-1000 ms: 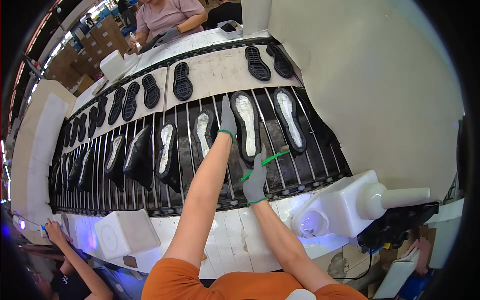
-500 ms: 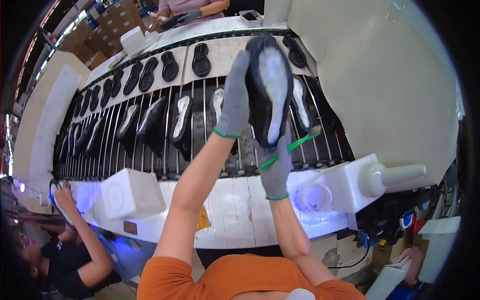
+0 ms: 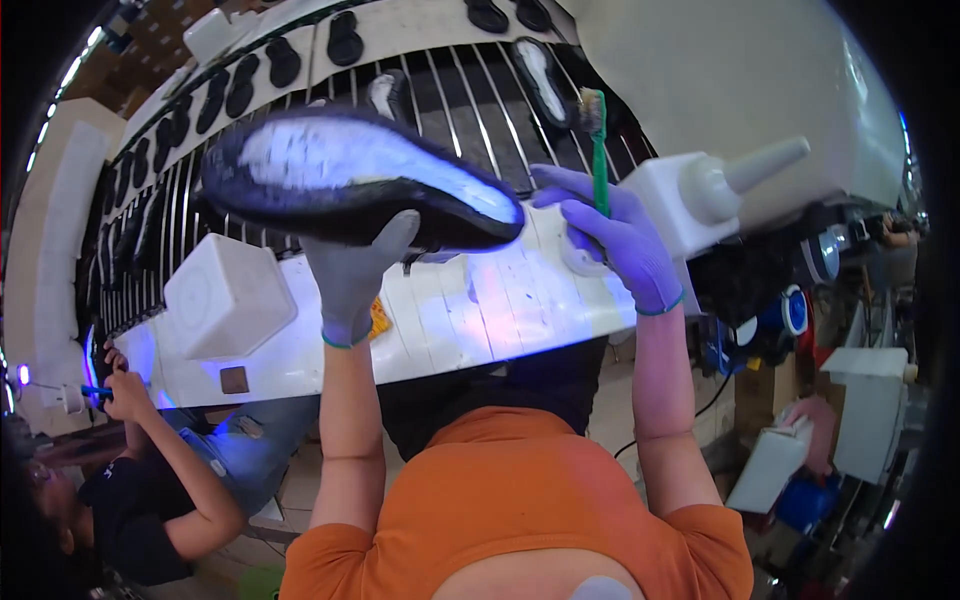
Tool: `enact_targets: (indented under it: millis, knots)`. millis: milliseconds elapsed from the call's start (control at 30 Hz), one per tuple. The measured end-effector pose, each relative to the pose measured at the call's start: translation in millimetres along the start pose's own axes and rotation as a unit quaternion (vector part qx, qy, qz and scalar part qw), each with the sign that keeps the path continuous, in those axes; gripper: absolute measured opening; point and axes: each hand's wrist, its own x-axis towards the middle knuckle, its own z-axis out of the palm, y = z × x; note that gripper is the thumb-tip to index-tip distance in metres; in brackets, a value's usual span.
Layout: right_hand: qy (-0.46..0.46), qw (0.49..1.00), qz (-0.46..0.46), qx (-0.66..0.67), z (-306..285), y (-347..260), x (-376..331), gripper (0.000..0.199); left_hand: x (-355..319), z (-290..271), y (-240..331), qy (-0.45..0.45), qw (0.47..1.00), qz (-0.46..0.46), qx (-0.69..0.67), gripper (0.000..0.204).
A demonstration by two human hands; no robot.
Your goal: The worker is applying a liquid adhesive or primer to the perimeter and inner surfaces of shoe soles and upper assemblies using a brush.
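Note:
My left hand (image 3: 352,275), in a grey glove, grips a black shoe (image 3: 245,205) from below, thumb along its side. The shoe lies sideways over the work ledge, its underside coated white and facing up, narrower end to the right. My right hand (image 3: 635,245), also gloved, is apart from the shoe. It holds a green toothbrush (image 3: 600,165) upright, bristles at the top. Just behind its fingers a white cup (image 3: 582,262) shows in part. Beside that hand a white bottle (image 3: 690,195) with a long nozzle lies tipped to the right.
Beyond the ledge (image 3: 450,325) runs a rod conveyor (image 3: 455,110) carrying shoes with white undersides (image 3: 540,80). Black soles (image 3: 283,62) line the shelf behind it. A white square container (image 3: 225,295) stands on the left. A co-worker's hands (image 3: 125,390) work at the far left end.
The shoe has turned from pointing away to lying sideways and moved left and nearer. My right hand has come off it and moved right with the toothbrush, which now stands upright.

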Motion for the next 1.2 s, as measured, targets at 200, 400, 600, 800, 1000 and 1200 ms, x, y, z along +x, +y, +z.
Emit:
enact_targets:
  millis: [200, 400, 600, 800, 1000, 1200]
  knots:
    - [0.252, 0.967, 0.034, -0.031, -33, 45, -84, 0.039, -99, 12, -59, 0.170, 0.969, 0.014, 0.178, 0.054]
    - [0.305, 0.890, 0.039, -0.338, -36, 84, -117, 0.025, -157, 2, -57, -0.089, 0.954, -0.092, 0.272, 0.064]
    - [0.287, 0.755, 0.058, -0.587, -19, 89, -92, 0.020, -153, 8, -53, -0.118, 0.922, -0.104, 0.353, 0.054]
    - [0.218, 0.652, 0.104, -0.719, -18, 91, -73, 0.017, -169, 4, -68, -0.060, 0.949, -0.134, 0.280, 0.058]
    - [0.209, 0.727, 0.102, -0.646, -37, 95, -73, 0.019, -180, -10, -79, -0.072, 0.916, -0.075, 0.388, 0.059]
    - [0.195, 0.807, 0.130, -0.542, -43, 87, -59, 0.024, -177, -26, -76, -0.097, 0.894, -0.150, 0.412, 0.059]
